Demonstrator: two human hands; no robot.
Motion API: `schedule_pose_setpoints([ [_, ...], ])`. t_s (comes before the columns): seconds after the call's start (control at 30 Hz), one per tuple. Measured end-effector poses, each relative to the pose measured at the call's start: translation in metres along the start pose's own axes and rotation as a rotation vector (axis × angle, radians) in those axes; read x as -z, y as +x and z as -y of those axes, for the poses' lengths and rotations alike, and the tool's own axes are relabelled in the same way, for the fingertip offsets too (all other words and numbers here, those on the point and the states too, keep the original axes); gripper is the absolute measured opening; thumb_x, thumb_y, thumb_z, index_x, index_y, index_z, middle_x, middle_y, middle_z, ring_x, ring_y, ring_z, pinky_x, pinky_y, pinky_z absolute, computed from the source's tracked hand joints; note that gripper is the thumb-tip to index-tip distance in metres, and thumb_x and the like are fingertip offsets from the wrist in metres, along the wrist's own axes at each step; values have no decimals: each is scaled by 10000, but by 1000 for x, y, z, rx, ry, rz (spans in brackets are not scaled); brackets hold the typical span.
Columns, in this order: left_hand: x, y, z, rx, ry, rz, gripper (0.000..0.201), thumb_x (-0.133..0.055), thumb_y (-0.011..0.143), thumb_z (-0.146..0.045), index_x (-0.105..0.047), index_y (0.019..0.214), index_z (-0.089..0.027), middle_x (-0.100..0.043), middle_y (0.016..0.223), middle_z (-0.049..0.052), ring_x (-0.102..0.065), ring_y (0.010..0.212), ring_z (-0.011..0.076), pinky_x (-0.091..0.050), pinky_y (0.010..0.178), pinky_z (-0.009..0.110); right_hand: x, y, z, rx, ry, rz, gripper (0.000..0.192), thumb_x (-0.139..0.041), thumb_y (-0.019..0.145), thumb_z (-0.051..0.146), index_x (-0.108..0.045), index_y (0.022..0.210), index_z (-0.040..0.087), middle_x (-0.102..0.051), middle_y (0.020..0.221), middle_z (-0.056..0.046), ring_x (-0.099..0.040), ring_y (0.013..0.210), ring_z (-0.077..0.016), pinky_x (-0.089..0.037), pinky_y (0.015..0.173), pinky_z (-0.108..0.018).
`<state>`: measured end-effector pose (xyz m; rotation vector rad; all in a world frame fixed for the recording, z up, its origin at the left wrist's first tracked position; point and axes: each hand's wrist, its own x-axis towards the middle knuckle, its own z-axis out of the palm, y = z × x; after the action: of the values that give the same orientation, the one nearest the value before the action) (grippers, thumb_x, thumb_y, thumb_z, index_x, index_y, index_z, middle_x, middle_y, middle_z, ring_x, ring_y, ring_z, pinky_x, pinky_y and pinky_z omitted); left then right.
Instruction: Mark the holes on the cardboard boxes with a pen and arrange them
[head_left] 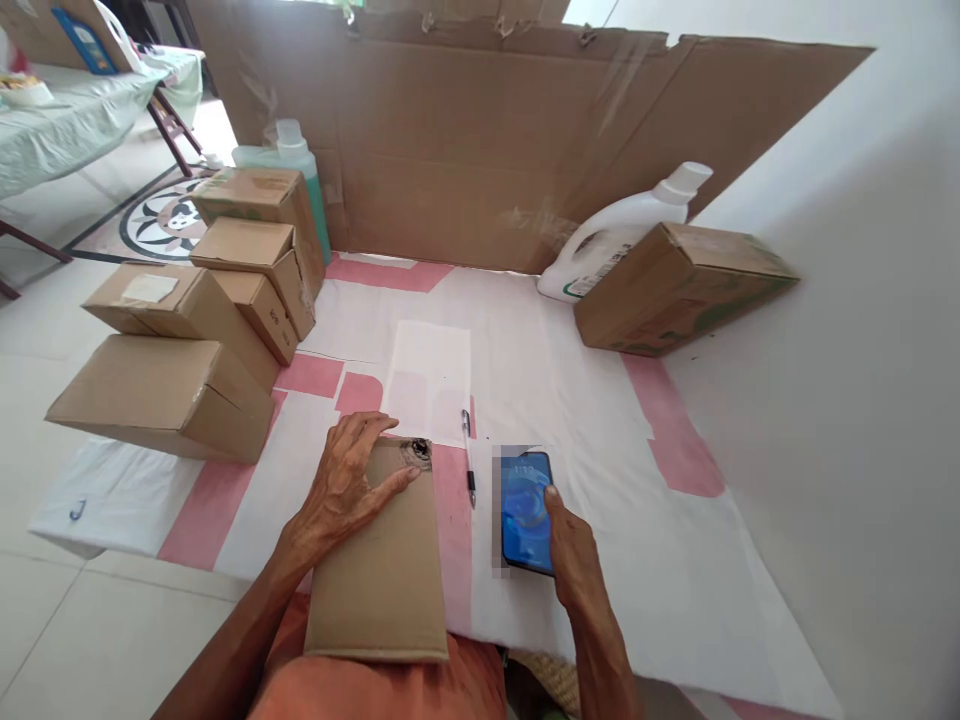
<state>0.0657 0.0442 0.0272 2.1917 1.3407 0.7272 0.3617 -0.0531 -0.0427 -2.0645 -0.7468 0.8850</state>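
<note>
My left hand [351,487] rests flat on a long cardboard box [382,575] that lies on the white and pink sheet [585,400] and reaches over my lap. A dark round mark sits at the box's far corner. My right hand [574,555] lies beside a lit smartphone [525,510], its thumb touching the blue screen. A pen [468,458] lies between box and phone. A white paper [429,382] lies just beyond the box.
Several closed cardboard boxes [161,395] are stacked at the left, a green bottle [296,155] behind them. A white jug [622,235] and a box [675,290] sit far right. A cardboard wall [480,140] stands behind; a white wall at the right.
</note>
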Motion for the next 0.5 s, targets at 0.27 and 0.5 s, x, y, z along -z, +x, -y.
schedule_pose_setpoints([
  [0.27,19,-29,35,151,-12,-325,376,-584,1037,-374,-571,1381,-224,-633,1377,126,-584,1323,271,-476,1141,487,9,6,-11,66,-479,-72,547,-362,873,730,-584,712,257,-677,689,-116,-603,701,-313,-457,711,-427],
  [0.5,-2,-106,88,292,-28,-308,554,-482,1068,-374,-372,1581,-197,-552,1507,196,-573,1382,300,-495,1134,550,7,-7,-26,273,-649,-205,808,-379,929,661,-664,1311,8,-668,1228,-321,-632,1140,-495,-511,951,-636],
])
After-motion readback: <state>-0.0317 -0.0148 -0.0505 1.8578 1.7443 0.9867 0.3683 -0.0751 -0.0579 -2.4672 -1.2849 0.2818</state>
